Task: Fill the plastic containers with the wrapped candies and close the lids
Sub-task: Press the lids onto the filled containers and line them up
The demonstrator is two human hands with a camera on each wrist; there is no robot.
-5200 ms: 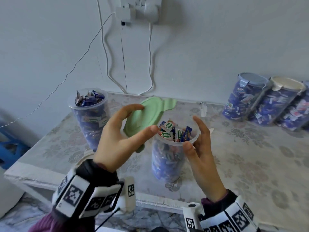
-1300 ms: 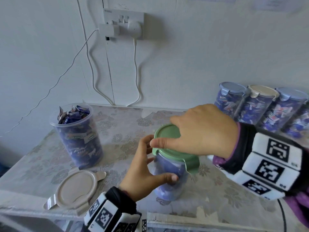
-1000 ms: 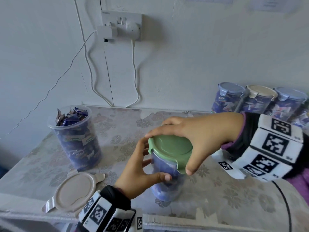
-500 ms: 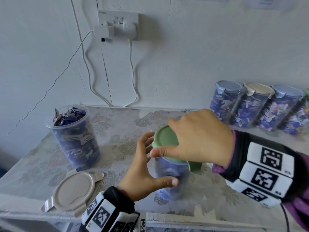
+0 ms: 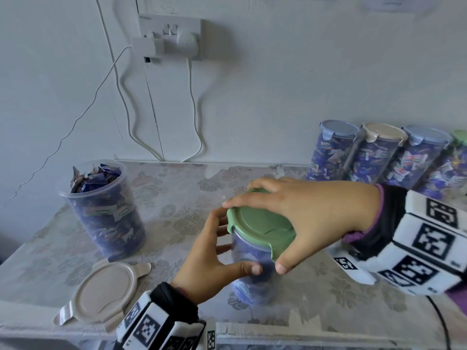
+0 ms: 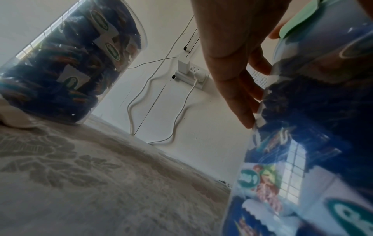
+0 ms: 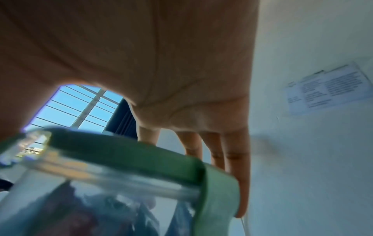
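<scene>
A pale wall with a socket (image 5: 174,37) and trailing cables backs a floral-patterned surface (image 5: 177,198). From the head view, the left hand (image 5: 212,261) wraps fingers and thumb round the candy-filled container (image 5: 252,274) near the front edge, while the right hand (image 5: 310,218) spreads over the green lid (image 5: 260,227), thumb hooked under its near tab. Half a second ago that hand hid most of the lid; now the lid shows seated, so this closure looks nearly done. An open filled container (image 5: 106,210) and a beige lid (image 5: 103,294) wait at the left; four closed containers (image 5: 379,155) line the wall.

The left wrist view adds fingers (image 6: 238,89) lying against the container wall.

The right wrist view alone shows the lid's rim (image 7: 125,153) over the clear lip, its side tab (image 7: 220,191) hanging down.
</scene>
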